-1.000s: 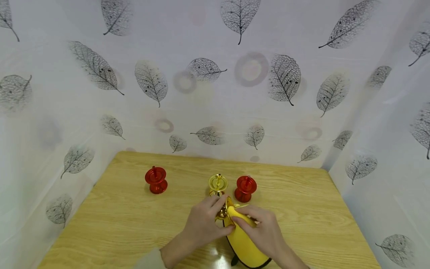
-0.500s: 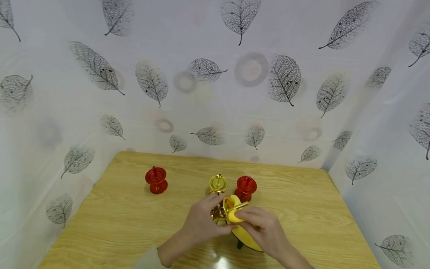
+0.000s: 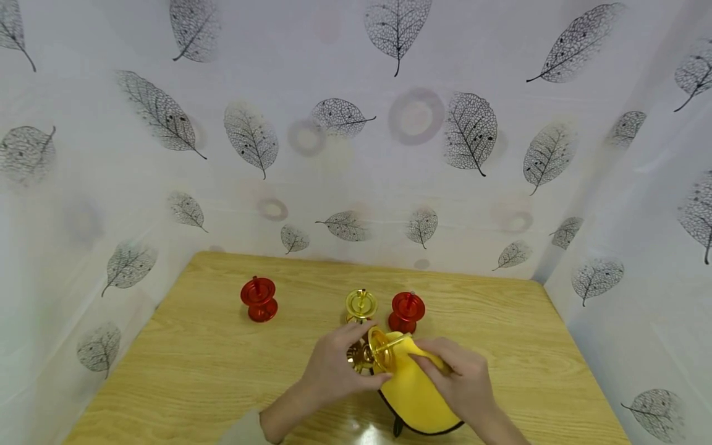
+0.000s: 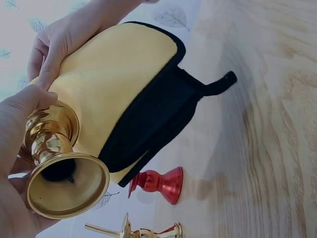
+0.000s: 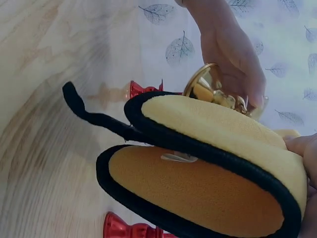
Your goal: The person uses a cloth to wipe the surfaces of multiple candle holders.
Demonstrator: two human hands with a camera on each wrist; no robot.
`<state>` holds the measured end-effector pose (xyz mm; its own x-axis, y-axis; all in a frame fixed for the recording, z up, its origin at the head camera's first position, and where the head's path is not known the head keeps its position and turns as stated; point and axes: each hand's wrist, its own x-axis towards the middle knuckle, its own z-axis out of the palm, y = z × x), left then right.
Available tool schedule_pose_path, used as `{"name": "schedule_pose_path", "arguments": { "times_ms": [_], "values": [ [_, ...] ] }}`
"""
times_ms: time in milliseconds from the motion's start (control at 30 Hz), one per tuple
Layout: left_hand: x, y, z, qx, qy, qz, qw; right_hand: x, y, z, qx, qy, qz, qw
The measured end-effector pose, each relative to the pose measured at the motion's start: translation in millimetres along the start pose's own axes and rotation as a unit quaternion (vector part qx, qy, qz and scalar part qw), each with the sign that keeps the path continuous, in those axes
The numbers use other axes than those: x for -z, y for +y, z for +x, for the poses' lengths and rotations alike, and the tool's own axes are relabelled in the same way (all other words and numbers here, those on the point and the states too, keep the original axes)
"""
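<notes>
My left hand (image 3: 334, 364) grips a shiny gold candle holder (image 3: 382, 352), which lies tipped on its side in the air, its dish and spike facing right. In the left wrist view the hollow foot of this candle holder (image 4: 69, 186) faces the camera. Between thumb and fingers my right hand (image 3: 464, 377) pinches a yellow cloth (image 3: 417, 395) with black edging, just right of the spike. The cloth hangs down beside the dish; its black loop (image 4: 220, 85) sticks out in the left wrist view. In the right wrist view the cloth (image 5: 213, 119) partly hides the candle holder.
Behind my hands stand another gold candle holder (image 3: 361, 304) and a red candle holder (image 3: 406, 309). A second red candle holder (image 3: 259, 300) is farther left. The wooden table (image 3: 222, 364) meets a leaf-patterned curtain (image 3: 345, 167) at the back and sides.
My right hand first worked the cloth at the dish and spike, then drew it away to the right. The dish and spike now show more fully. My left hand has hardly moved.
</notes>
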<state>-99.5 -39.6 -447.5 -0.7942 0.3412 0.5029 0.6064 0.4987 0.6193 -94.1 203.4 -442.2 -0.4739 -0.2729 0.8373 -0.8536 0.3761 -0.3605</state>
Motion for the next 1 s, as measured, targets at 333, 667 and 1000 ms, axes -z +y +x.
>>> {"name": "schedule_pose_path", "arguments": {
  "times_ms": [333,667,1000],
  "values": [
    [1.6,1.7,-1.9,0.002,-0.012,0.012,0.9999,19.4,6,6,-0.085,-0.017,-0.005,0.996],
    [1.8,2.8,-3.7,-0.029,-0.020,0.023,0.9991,25.1,7,17,-0.161,-0.032,0.009,0.986],
    [-0.5,2.9,-4.3,-0.075,-0.028,0.050,0.9956,16.5,-8,27,-0.211,-0.137,0.069,0.966]
  ]
}}
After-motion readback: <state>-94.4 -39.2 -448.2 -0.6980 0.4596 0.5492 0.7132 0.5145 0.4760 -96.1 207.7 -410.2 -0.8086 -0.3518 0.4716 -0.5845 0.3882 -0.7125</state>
